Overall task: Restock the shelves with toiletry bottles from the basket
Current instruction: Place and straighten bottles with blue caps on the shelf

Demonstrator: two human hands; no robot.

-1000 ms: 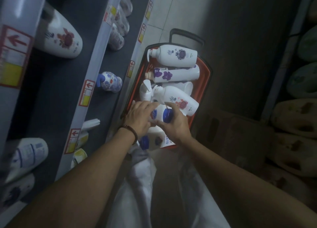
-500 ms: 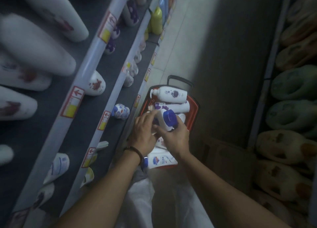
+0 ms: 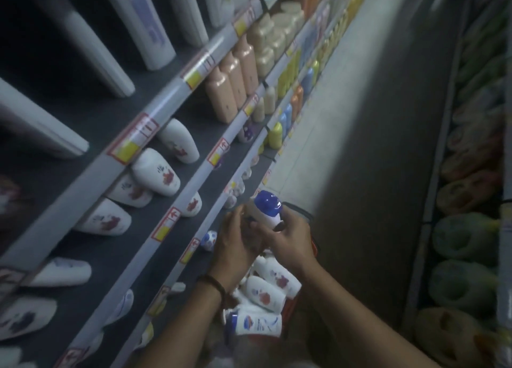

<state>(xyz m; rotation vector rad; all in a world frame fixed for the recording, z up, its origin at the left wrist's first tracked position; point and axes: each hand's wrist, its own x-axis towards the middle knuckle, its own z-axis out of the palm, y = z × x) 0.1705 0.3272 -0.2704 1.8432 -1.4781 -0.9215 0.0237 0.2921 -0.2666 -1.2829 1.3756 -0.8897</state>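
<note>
While both arms reached forward toward twelve o'clock, the left hand (image 3: 235, 237) cupped the body of the blue-capped bottle (image 3: 268, 208) with curled fingers. The right hand (image 3: 289, 240) gripped the same bottle just under its cap, holding it cap uppermost above the basket (image 3: 289, 306). More white bottles (image 3: 266, 291) lay in the basket at six o'clock of the hands. Shelves (image 3: 91, 173) of toiletries ran from nine to eleven o'clock, and a pale floor (image 3: 346, 118) stretched away at one o'clock.
</note>
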